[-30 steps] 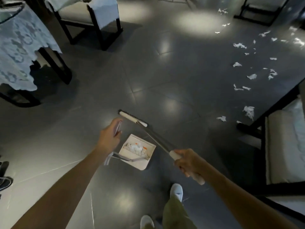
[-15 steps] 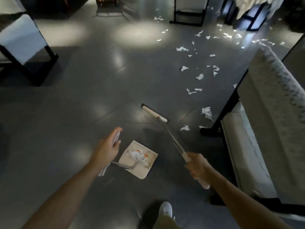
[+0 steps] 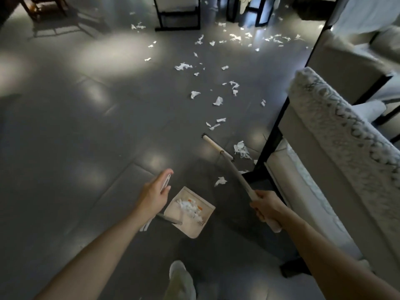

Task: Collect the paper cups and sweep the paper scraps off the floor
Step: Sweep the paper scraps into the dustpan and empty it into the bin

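Note:
My left hand (image 3: 154, 194) grips the upright handle of a beige dustpan (image 3: 203, 224), whose pan sits low by the dark floor with white and orange scraps in it. My right hand (image 3: 265, 207) holds the long handle of a broom (image 3: 217, 147); its white head lies on the floor ahead. One paper scrap (image 3: 220, 181) lies between the broom handle and the dustpan. A crumpled clump (image 3: 240, 149) sits just right of the broom head. Several more scraps (image 3: 217, 101) trail away across the floor to the far side. No paper cup shows.
A black-framed seat with a pale cushion and lace cover (image 3: 337, 135) stands close on the right, its leg beside the broom. Black chair frames (image 3: 177, 18) stand at the far end. My shoe (image 3: 180, 278) is at the bottom. Bare dark tiles stretch to the left.
The view has swung to the right and forward; the scraps and the right-hand seat now fill more of the frame. The broom head and the dustpan have moved along towards the scraps. Both grips are unchanged.

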